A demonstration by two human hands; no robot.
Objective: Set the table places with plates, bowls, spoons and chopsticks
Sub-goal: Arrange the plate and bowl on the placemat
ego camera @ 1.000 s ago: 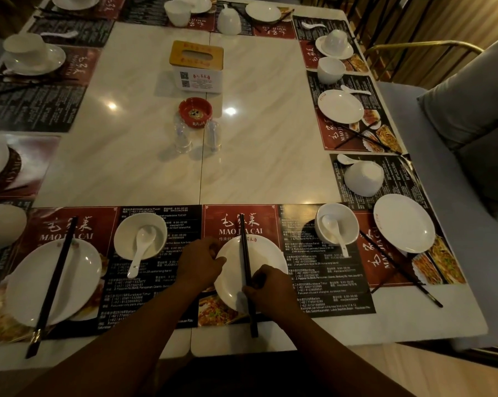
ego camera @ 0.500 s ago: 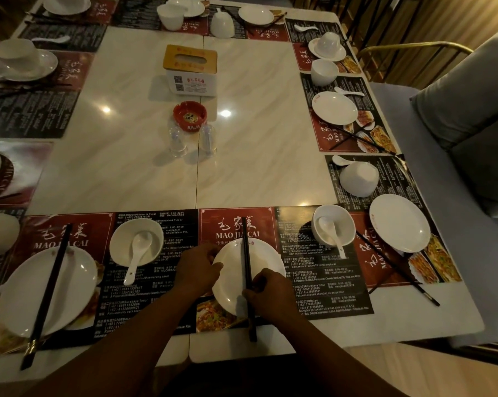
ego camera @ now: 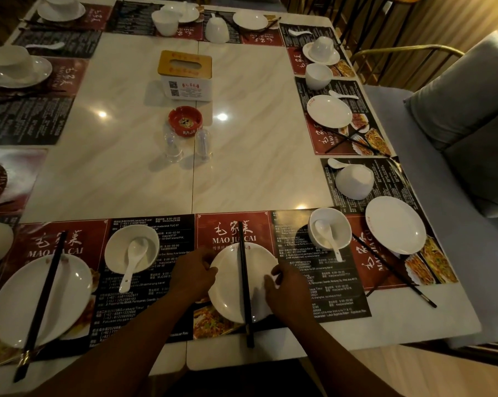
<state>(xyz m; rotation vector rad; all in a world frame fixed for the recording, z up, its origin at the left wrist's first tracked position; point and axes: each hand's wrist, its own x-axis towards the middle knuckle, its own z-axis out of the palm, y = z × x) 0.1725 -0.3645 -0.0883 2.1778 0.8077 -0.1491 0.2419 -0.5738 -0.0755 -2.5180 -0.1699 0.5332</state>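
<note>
Now, at eight o'clock in the view, the left plate [ego camera: 70,282] lies on the surface [ego camera: 256,167] with the left chopsticks [ego camera: 41,299] laid straight across it, tips away from us. We judge this place finished, and it serves as a model for the next one. At two o'clock from that plate the left bowl [ego camera: 148,242] holds a spoon [ego camera: 136,253], its handle toward the near edge, probably so a guest can take it easily.

Our left hand [ego camera: 194,275] has its fingers curled and pinches the middle plate [ego camera: 227,293] at nine o'clock on its rim. This plate sits at six o'clock in the view, on the red placemat [ego camera: 230,233], with the middle chopsticks [ego camera: 243,270] across it from twelve to six. Our right hand [ego camera: 287,287] is curled too and pinches the rim at three o'clock. We think both hands hold opposite sides so the plate can be centred without rolling the chopsticks off.

At one o'clock from it the right bowl [ego camera: 342,224] already has its spoon [ego camera: 326,236]. Further right, the right plate [ego camera: 395,224] is bare, and the crossed chopsticks [ego camera: 396,272] lie beside it on the mat, so that place seems not yet arranged.
</note>
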